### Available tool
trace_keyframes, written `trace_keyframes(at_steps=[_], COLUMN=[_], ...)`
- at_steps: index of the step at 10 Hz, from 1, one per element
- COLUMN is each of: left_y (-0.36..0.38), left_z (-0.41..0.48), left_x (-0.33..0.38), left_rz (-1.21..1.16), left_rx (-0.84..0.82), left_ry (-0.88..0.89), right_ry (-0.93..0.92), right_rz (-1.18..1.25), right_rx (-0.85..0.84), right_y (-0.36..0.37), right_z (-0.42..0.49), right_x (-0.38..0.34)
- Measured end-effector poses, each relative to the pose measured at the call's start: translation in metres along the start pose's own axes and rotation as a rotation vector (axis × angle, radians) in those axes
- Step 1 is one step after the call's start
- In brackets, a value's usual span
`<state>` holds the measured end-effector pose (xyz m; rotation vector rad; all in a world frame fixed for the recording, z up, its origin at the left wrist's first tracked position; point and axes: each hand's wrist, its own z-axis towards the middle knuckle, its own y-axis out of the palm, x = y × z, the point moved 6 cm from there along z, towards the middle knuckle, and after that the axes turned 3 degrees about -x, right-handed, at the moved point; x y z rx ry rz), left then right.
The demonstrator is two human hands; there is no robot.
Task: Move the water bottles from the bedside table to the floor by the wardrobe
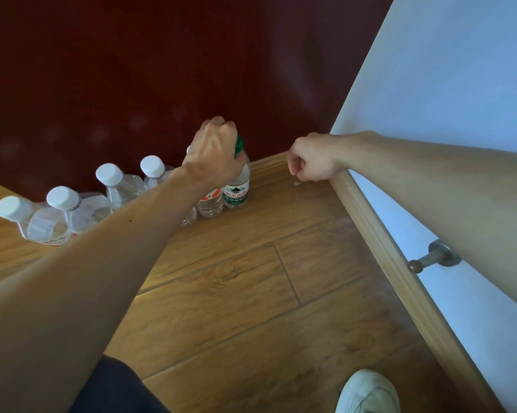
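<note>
Several clear water bottles stand in a row on the wooden floor [251,293] along the dark red wardrobe [161,70]. Most have white caps, such as the white-capped bottle [114,183] and the leftmost bottle [16,213]. At the right end stands a green-capped bottle [237,186] with a green and white label. My left hand [215,153] is over its top, fingers curled around the neck and cap. An orange-labelled bottle [211,201] is partly hidden under my left wrist. My right hand [310,159] is a loose fist in the air, holding nothing.
A white wall [445,99] with a wooden skirting board [379,239] runs down the right side. A metal door stopper [433,257] sticks out of the wall low down. My white shoe [367,391] is at the bottom right.
</note>
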<state>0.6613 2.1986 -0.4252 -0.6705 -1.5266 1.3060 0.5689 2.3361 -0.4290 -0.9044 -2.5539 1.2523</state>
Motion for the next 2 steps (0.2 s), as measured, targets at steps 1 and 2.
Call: trace_keyframes(at_steps=[1,2], left_y=[-0.0033,-0.004], left_z=[-0.0004,-0.0026], left_x=[0.0063,0.0124], left_rz=[0.059,0.123], left_rx=[0.031,0.083], left_ry=[0.059,0.124], right_ry=[-0.016,-0.034], right_rz=[0.003,0.006], right_rx=[0.02,0.06], right_y=[0.0001,-0.0042], right_z=[0.0028,0.011], right_x=[0.0001,0.0039])
